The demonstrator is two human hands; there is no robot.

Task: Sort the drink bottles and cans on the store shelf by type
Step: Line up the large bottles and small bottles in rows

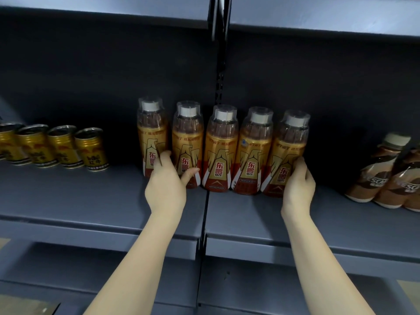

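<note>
Nearest the camera, two bare forearms reach up from the lower edge toward the grey metal shelf (91,196). A black slotted upright (219,71) runs up the back panel at the joint between two shelf sections.

The left hand (166,185) sits at the left end of a row of five orange-and-gold energy drink bottles. Its fingers reach in between the first bottle (151,135) and the second bottle (188,142), and its thumb lies against the lower front of the second bottle's label. The hand partly wraps the base of the second bottle; how firmly it grips cannot be determined.

The right hand (298,187) sits at the right end of the row. Its fingers curl round the lower right side of the fifth bottle (289,151), with the palm against the label.

The third bottle (220,151) and fourth bottle (253,151) stand between the two held bottles. All five stand upright, side by side, touching or nearly touching, across the joint of the shelf sections. Each has a white cap under a clear overcap.

Further left on the same shelf, well apart from the bottles, stands a row of gold drink cans (66,146), upright and close together; the row runs out of the left edge.

At the right edge, well apart from the row, stand brown coffee drink bottles (381,171) with pale caps, partly cut off.

An upper shelf (102,12) spans the top.
</note>
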